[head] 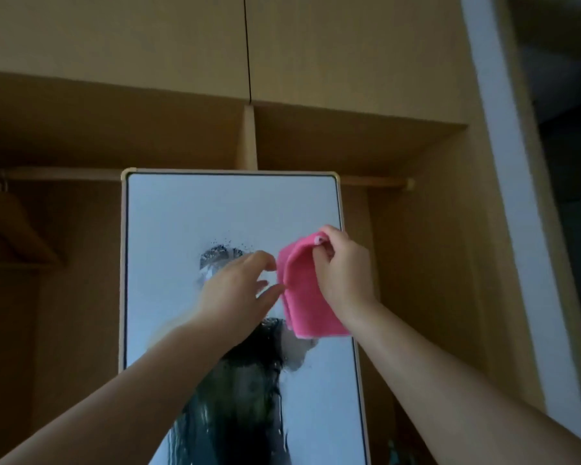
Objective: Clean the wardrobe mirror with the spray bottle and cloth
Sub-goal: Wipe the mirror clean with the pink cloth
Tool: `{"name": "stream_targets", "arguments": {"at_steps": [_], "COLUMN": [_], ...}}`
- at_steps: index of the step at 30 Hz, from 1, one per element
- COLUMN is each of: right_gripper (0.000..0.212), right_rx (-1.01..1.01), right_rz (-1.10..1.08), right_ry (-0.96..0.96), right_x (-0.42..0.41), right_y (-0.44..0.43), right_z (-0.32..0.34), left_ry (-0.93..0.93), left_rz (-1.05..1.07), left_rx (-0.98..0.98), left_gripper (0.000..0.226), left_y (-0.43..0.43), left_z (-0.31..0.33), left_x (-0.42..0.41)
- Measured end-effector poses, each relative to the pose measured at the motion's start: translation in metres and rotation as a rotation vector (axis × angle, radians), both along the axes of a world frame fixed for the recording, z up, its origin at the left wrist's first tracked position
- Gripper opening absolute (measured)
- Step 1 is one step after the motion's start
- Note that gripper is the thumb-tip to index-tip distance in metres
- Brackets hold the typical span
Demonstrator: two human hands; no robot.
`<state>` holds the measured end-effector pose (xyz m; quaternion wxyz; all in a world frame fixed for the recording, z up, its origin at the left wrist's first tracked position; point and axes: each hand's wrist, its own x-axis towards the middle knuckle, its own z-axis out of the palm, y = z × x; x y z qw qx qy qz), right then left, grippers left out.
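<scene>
The wardrobe mirror [182, 213] stands upright in a pale frame at the centre, its glass wet with spray droplets and runs. A pink cloth [304, 297] hangs folded in front of the mirror's right side. My right hand [344, 270] pinches the cloth's top corner. My left hand [239, 290] is raised beside it with fingers spread, its fingertips at the cloth's left edge. No spray bottle is in view.
Open wooden wardrobe compartments [349, 142] sit above and behind the mirror. A hanging rail [376, 181] runs behind its top edge. A wooden hanger [10, 226] hangs at the left. A white wall edge [510, 162] rises at the right.
</scene>
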<state>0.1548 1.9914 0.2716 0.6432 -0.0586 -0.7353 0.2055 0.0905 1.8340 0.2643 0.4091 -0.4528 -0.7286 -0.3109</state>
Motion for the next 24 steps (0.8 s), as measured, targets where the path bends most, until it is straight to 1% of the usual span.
{"name": "stream_targets", "arguments": {"at_steps": [2, 7, 9, 11, 14, 16, 19, 22, 24], "right_gripper": [0.034, 0.039, 0.048, 0.053, 0.046, 0.040, 0.039, 0.050, 0.057], "right_rx": [0.059, 0.252, 0.293, 0.307, 0.314, 0.304, 0.356, 0.485, 0.541], "right_rz": [-0.040, -0.076, -0.094, -0.121, -0.132, -0.088, -0.093, -0.246, -0.312], "right_ry": [0.008, 0.070, 0.104, 0.143, 0.206, 0.235, 0.198, 0.065, -0.022], "right_x": [-0.012, -0.041, -0.051, -0.063, -0.076, -0.080, -0.085, -0.090, -0.093], "right_y": [0.003, 0.012, 0.018, 0.023, 0.032, 0.035, 0.040, 0.046, 0.049], "right_z": [0.007, 0.024, 0.029, 0.029, 0.027, 0.027, 0.029, 0.030, 0.032], "left_ry": [0.036, 0.130, 0.176, 0.228, 0.252, 0.236, 0.181, 0.109, 0.086], "left_rz": [0.022, 0.141, 0.195, 0.253, 0.332, 0.381, 0.415, 0.397, 0.388], "left_rx": [0.055, 0.083, 0.117, 0.158, 0.181, 0.233, 0.316, 0.331, 0.336], "left_gripper": [0.022, 0.016, 0.017, 0.024, 0.039, 0.042, 0.048, 0.058, 0.062], "left_y": [-0.012, -0.050, -0.064, -0.074, -0.083, -0.089, -0.093, -0.090, -0.087], "left_z": [0.005, 0.014, 0.015, 0.016, 0.018, 0.019, 0.016, 0.010, 0.008], "left_x": [-0.012, -0.050, -0.061, -0.070, -0.078, -0.080, -0.083, -0.086, -0.088]}}
